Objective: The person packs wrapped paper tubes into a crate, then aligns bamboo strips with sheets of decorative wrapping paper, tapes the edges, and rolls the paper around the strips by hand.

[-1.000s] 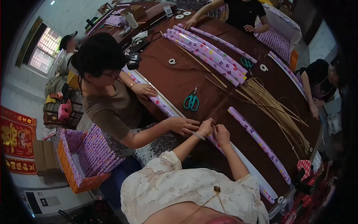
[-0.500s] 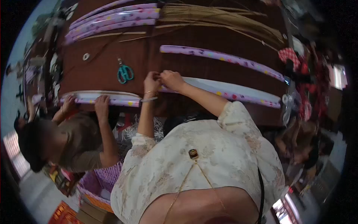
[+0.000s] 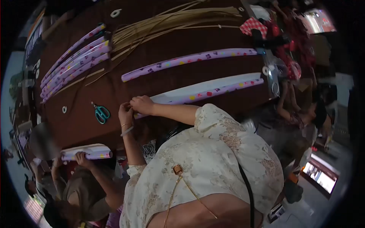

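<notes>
My left hand [image 3: 126, 114] and my right hand [image 3: 142, 105] meet at the left end of a partly rolled sheet of lilac patterned wrapping paper [image 3: 207, 94], its white inner side [image 3: 213, 84] showing along the far edge. Both hands are closed with fingertips pressed together. What lies between the fingers is too small or hidden to make out. Beyond the sheet lies a finished-looking lilac patterned paper roll [image 3: 190, 60]. Teal-handled scissors [image 3: 101, 113] rest on the brown table to the left of my hands.
Several lilac rolls [image 3: 76, 64] lie at the far left of the brown table [image 3: 80, 129], beside long tan strips [image 3: 175, 21]. A tape roll [image 3: 64, 110] sits near the scissors. At lower left, a co-worker's hands [image 3: 82, 159] hold another paper roll [image 3: 100, 152].
The view has turned, so the table appears tilted and shifted. My hands remain together at the sheet's left end. The co-worker's hands still hold their paper.
</notes>
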Demonstrator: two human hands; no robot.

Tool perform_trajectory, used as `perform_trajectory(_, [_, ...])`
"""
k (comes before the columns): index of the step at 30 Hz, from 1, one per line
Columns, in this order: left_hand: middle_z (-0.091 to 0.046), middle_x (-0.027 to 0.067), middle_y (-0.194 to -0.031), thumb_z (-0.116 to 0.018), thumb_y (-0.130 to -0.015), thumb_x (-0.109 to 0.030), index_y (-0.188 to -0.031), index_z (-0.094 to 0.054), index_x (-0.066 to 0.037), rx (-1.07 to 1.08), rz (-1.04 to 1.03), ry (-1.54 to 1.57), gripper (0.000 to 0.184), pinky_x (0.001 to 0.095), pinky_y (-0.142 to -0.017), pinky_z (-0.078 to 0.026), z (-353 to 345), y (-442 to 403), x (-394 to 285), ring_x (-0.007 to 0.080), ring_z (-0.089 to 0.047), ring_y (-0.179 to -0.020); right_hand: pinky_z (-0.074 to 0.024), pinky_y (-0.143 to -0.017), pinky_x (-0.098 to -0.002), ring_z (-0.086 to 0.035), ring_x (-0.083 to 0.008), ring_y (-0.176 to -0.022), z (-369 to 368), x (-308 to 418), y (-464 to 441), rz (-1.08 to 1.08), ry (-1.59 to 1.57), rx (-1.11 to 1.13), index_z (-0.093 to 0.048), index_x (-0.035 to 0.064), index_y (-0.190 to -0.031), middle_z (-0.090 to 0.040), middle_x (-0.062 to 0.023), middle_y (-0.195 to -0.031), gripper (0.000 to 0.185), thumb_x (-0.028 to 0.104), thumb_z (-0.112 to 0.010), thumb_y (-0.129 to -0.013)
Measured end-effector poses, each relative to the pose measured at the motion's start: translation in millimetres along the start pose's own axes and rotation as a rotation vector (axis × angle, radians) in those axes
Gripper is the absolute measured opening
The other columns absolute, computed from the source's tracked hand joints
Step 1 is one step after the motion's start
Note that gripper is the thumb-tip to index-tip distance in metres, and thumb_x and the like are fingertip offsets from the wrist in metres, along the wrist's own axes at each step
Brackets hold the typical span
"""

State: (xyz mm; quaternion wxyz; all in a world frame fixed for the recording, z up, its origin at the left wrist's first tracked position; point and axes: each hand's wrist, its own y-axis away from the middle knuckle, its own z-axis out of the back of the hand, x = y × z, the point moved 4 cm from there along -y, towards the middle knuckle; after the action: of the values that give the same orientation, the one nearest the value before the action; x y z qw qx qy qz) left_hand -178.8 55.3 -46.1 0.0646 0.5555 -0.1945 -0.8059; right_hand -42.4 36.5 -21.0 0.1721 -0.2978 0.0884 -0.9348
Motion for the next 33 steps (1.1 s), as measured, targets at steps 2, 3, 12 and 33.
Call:
perform_trajectory(2, [-0.062, 0.0107, -0.090, -0.059, -0.072, 0.002, -0.101, -0.054, 0.003, 0.005, -0.029, 0.147, 0.030, 0.0270, -0.069, -0.050, 0.2, -8.2, 24.4, 0.0186, -0.060, -0.079, -0.0494, -0.061, -0.0384, -0.060, -0.0263, -0.075, 6.7, 7.4, -0.2, 0.014, -0.041, 0.025, -0.057, 0.0098, -0.076, -0.058, -0.0090, -0.077, 0.015, 0.024, -0.054, -0.079])
perform_trajectory(3, [-0.062, 0.0107, -0.089, -0.060, -0.072, 0.001, -0.101, -0.055, 0.002, -0.008, 0.013, 0.095, 0.030, 0.0275, -0.069, -0.050, -0.7, 4.7, 0.0, 0.0177, -0.060, -0.080, -0.0492, -0.062, -0.0401, -0.059, -0.0278, -0.076, -3.6, 3.7, -1.3, -0.043, -0.064, 0.040, -0.058, 0.0099, -0.078, -0.058, -0.0096, -0.079, 0.016, 0.025, -0.053, -0.080])
perform_trajectory(12, [-0.065, 0.0116, -0.083, -0.064, -0.070, -0.002, -0.093, -0.057, 0.001, -0.160, 0.012, -0.090, 0.024, 0.0289, -0.066, -0.051, -0.8, 5.5, -10.5, 0.0177, -0.064, -0.078, -0.0484, -0.059, -0.0393, -0.060, -0.0300, -0.069, 3.1, 10.3, -9.2, 0.026, -0.053, 0.028, -0.058, 0.0097, -0.079, -0.059, -0.0092, -0.077, 0.008, 0.017, -0.056, -0.079])
perform_trajectory(33, [-0.065, 0.0137, -0.081, -0.065, -0.070, -0.003, -0.092, -0.057, 0.002, -0.163, -0.022, -0.071, 0.024, 0.0317, -0.067, -0.051, 2.5, 11.8, -22.2, 0.0220, -0.064, -0.076, -0.0472, -0.058, -0.0423, -0.059, -0.0318, -0.070, 5.2, 14.3, -11.1, -0.027, -0.012, 0.010, -0.052, 0.0081, -0.076, -0.058, -0.0099, -0.078, 0.010, 0.017, -0.056, -0.078])
